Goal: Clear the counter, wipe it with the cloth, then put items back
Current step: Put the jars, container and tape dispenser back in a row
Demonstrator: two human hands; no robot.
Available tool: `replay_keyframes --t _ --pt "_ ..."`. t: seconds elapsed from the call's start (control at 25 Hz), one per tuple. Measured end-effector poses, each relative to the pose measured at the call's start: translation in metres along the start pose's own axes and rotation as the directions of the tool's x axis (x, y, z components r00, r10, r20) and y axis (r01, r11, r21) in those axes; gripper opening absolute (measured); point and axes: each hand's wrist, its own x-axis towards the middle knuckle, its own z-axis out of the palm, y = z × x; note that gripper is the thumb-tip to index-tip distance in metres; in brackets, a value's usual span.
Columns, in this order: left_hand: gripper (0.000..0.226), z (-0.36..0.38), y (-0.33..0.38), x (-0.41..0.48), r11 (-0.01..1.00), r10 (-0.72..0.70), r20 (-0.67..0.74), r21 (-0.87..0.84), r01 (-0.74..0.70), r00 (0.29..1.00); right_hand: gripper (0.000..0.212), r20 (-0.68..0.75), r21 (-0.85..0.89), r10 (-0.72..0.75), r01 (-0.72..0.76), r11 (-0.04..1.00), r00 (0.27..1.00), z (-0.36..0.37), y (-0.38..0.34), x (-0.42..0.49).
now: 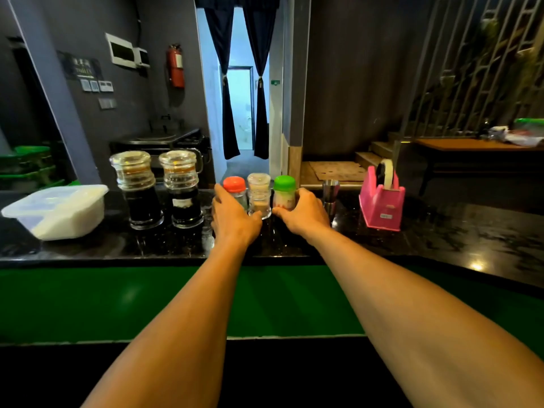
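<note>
Three small shakers stand side by side at the far edge of the black counter [164, 245]: one with a red cap [234, 184], a clear one [259, 195] in the middle, one with a green cap [284, 189]. My left hand [232, 216] curls round the red-capped shaker from the left. My right hand [303, 213] wraps the green-capped shaker from the right. Both thumbs lie near the base of the clear shaker. No cloth is in view.
Two tall glass sauce dispensers [138, 189] [182, 187] and a lidded white plastic box [59, 210] stand to the left. A steel jigger [330, 198] and a pink tape dispenser [381, 201] stand to the right. A green ledge [117, 298] lies below the counter's near edge.
</note>
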Motion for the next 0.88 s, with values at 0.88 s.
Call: replay_keyframes --t 0.88 --pt "0.051 -0.013 0.007 -0.005 0.987 -0.003 0.015 -0.163 0.006 1.0 0.09 0.03 0.159 -0.074 0.068 0.985 0.997 -0.003 0.003 -0.006"
